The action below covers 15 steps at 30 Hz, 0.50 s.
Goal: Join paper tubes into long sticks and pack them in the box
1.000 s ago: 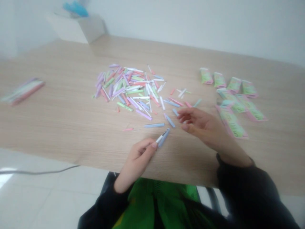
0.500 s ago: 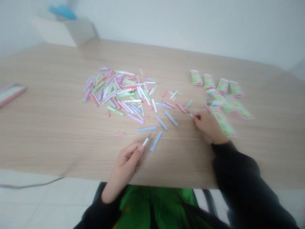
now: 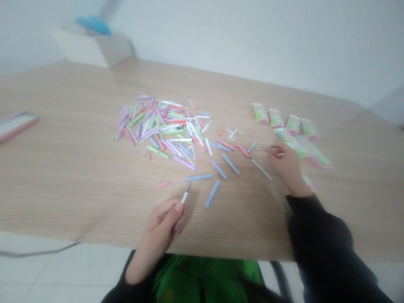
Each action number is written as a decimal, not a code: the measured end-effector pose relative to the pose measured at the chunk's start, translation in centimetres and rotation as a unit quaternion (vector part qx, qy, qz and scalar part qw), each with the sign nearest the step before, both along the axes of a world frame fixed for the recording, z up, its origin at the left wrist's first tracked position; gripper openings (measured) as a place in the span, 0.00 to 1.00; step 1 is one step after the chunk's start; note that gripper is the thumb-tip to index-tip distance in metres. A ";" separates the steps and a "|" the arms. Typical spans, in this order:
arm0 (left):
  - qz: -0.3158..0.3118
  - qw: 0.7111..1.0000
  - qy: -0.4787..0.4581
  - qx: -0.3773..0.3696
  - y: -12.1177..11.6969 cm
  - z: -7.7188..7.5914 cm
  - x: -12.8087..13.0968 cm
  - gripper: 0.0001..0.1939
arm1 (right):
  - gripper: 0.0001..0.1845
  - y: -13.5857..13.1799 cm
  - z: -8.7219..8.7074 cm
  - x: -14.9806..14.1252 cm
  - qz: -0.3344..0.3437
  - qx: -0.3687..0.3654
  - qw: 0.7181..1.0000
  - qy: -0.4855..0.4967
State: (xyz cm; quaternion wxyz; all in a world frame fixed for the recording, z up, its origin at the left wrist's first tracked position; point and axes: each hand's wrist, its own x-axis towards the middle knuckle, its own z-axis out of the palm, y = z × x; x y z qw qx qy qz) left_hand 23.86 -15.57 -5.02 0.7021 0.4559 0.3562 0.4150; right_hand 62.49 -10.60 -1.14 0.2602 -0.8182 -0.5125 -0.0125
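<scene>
Pastel paper tubes [image 3: 160, 128]: big heap left, few set apart; L hand [image 3: 159, 223] fingers clamped on white tube [image 3: 185, 194]; R hand [image 3: 287, 166] fingers loosely apart, near green-pink packets [image 3: 299, 143]; wood table [image 3: 63, 168].

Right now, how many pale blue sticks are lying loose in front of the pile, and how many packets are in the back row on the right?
Loose pale blue sticks in front of the pile: 4
Green-and-pink packets in the back row: 4
Total: 8
</scene>
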 end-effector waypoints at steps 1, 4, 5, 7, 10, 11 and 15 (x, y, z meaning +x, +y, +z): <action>-0.001 1.000 -0.003 -0.002 0.0 0.0 0.0 0.25 | 0.19 0.3 0.5 0.0 0.005 0.009 1.000 -0.004; -0.005 1.000 -0.014 -0.012 0.1 0.2 0.1 0.25 | 0.14 1.4 1.7 -1.6 0.078 0.001 0.997 -0.015; -0.006 1.000 -0.018 -0.013 0.1 0.2 0.1 0.25 | 0.13 1.9 1.8 -2.6 0.113 -0.008 0.993 -0.020; -0.008 1.000 -0.021 -0.012 0.1 0.2 0.1 0.25 | 0.13 3.2 1.8 -4.9 0.177 -0.029 0.983 -0.035; -0.007 1.000 -0.019 -0.007 0.1 0.2 0.2 0.25 | 0.15 5.3 1.6 -7.9 0.234 -0.065 0.968 -0.061; -0.006 1.000 -0.021 -0.008 0.1 0.2 0.2 0.25 | 0.16 6.0 1.6 -8.5 0.242 -0.076 0.965 -0.070; -0.008 0.999 -0.034 -0.010 0.2 0.1 0.3 0.25 | 0.17 7.7 2.2 -8.8 0.250 -0.110 0.957 -0.096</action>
